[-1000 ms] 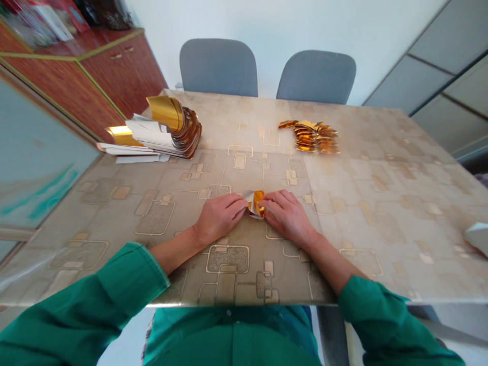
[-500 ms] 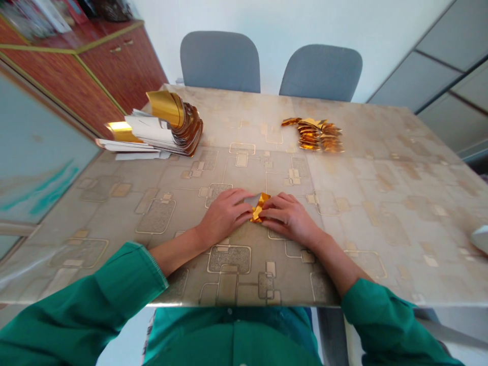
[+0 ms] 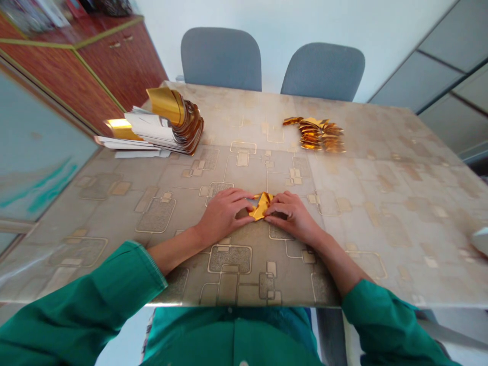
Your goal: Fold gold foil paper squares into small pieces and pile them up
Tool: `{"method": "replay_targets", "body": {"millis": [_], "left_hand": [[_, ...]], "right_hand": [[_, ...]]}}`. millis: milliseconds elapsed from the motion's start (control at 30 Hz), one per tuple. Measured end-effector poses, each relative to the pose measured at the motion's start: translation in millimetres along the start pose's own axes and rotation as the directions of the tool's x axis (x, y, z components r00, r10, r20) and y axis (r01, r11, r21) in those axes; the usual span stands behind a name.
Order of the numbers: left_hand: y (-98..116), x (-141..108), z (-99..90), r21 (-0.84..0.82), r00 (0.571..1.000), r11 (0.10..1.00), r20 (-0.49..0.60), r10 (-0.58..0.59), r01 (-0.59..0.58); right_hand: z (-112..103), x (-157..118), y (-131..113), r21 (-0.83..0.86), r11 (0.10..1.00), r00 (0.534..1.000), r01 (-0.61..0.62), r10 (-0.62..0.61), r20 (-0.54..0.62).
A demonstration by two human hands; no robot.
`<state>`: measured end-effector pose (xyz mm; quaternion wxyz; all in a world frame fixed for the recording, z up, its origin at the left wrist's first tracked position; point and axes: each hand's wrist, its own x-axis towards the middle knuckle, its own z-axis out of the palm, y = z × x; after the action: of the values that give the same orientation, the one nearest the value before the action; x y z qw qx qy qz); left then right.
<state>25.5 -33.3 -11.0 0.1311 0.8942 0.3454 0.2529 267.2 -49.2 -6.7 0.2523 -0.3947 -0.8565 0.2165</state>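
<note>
Patterned tabletop (image 3: 381,203) is spread across the view, with grey chairs (image 3: 221,56) set along the far edge. Far left is taken up by a stack of gold and white sheets (image 3: 154,133), curled up at one end; far right of centre, a row of folded gold pieces (image 3: 322,136) is laid out, well apart from the stack. Neither is touched. At the near middle, the left grip (image 3: 224,212) and right grip (image 3: 293,216) are faced toward each other, fingertips separated only by the gold paper piece (image 3: 263,207). Key relation: the paper piece is held between the two, i.e. right of the left grip, left of the right grip. Neither hand can be called nearer; both are in contact. State: right grip is pinched onto the right edge, thumb and fingertips together; left grip is closed at the left edge, thumb toward the near side, fingers toward the far side, exact pinch too small to be confirmed. Long axis: ends are covered by fingers, so the true one can't be read; the visible gold band is slanted from near left to far right, oblique to the hand-to-hand line. Smallest item: a pale patch (image 3: 254,202) is exposed beside the left fingers. Judged thin and easily skewed if pulled off that line.
</note>
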Motion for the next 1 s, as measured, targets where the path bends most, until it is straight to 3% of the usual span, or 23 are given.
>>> {"method": "replay_targets", "body": {"millis": [367,733,1000], "left_hand": [[2,3,-1.5,-0.073,0.997,0.995,0.030,-0.069,0.071],[4,3,1.0,-0.166,0.987,0.973,0.003,-0.162,0.160],[11,5,3.9,-0.110,0.979,0.975,-0.050,-0.198,0.191]], "right_hand": [[14,4,-12,-0.126,0.974,0.982,-0.186,0.179,-0.065],[17,7,-19,-0.229,0.945,0.971,-0.234,0.216,-0.098],[21,8,-20,-0.309,0.922,0.972,-0.235,0.212,-0.106]]}}
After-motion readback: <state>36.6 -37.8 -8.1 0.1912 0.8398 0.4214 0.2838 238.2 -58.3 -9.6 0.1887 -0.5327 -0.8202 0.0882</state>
